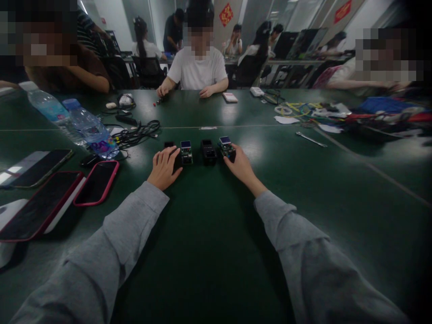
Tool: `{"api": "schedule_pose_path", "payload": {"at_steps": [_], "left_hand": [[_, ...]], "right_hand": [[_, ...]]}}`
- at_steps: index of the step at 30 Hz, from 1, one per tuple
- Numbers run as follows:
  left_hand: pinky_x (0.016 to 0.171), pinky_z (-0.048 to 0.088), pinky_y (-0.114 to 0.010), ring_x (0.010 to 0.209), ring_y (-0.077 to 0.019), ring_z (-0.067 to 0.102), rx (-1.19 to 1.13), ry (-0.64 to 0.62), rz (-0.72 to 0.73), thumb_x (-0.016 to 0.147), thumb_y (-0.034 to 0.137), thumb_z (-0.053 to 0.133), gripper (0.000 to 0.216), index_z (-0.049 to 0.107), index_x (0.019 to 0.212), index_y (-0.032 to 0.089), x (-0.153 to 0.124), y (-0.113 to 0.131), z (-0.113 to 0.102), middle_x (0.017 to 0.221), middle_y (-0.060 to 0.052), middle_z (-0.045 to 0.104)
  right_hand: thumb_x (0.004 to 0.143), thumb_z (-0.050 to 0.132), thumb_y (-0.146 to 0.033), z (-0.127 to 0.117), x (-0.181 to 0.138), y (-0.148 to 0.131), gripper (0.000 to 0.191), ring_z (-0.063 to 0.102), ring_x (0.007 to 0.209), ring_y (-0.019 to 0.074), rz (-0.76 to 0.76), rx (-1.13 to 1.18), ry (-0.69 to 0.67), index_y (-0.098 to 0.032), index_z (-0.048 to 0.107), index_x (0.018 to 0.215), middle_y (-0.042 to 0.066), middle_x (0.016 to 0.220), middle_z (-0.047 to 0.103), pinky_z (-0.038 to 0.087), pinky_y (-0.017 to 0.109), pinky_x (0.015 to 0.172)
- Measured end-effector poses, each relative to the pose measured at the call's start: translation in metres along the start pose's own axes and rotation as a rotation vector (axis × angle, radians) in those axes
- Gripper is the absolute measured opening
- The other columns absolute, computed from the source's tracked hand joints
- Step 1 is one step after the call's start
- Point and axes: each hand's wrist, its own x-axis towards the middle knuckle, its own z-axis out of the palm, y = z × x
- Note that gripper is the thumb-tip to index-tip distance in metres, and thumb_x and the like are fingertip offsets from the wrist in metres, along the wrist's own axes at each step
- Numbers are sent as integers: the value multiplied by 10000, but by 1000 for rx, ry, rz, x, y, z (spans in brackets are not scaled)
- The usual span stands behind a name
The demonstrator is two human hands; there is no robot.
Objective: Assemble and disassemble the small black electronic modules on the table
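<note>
My right hand (241, 164) grips a small green circuit board (225, 147) with a little screen on its top end, the thumb and fingers at its right side. My left hand (164, 168) lies over a small black case (169, 144), fingers spread; most of that case is hidden under it. Just right of my left fingers stands a second circuit board (186, 153), also with a small screen. Between the two boards a black case (208, 152) with a window-like top rests on the green table (202, 247).
At left lie phones, one a red-edged phone (97, 183), beside tilted water bottles (91, 128) and black cables (138, 135). A wrench (311, 139) and tangled wires (303, 108) lie at right. Across the table sits a person in a white shirt (199, 69), handling small parts.
</note>
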Motion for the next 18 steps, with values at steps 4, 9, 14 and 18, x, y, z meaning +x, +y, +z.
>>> {"api": "schedule_pose_path", "payload": {"at_steps": [4,9,14,18], "left_hand": [[1129,271,-565,1377,-376,366,-4,5,9,902,291,589,665,307,1492,172,0,-1,1,1503,-188,401],[1125,283,-560,1372,-372,377,13,13,20,900,287,594,663,310,1487,165,0,-2,1,1501,-189,406],[1126,286,-562,1372,-372,376,16,7,15,900,292,596,661,314,1483,162,0,-1,1,1501,-189,403],[1129,283,-562,1373,-370,375,20,7,15,899,293,598,666,312,1485,160,-1,-2,1,1501,-189,403]], "right_hand": [[839,589,-264,-2,0,-2,574,551,1228,356,13,2,-11,-69,456,1362,229,1315,567,460,531,1038],[844,588,-268,-3,0,-4,559,553,1225,355,21,-3,-25,-77,461,1354,224,1319,569,459,540,1031],[845,587,-267,-4,0,-4,555,561,1214,357,27,0,-19,-62,468,1347,232,1302,579,465,542,1022],[847,590,-270,-4,0,-5,553,559,1219,361,32,4,-22,-85,465,1353,227,1310,577,471,555,1012]]}}
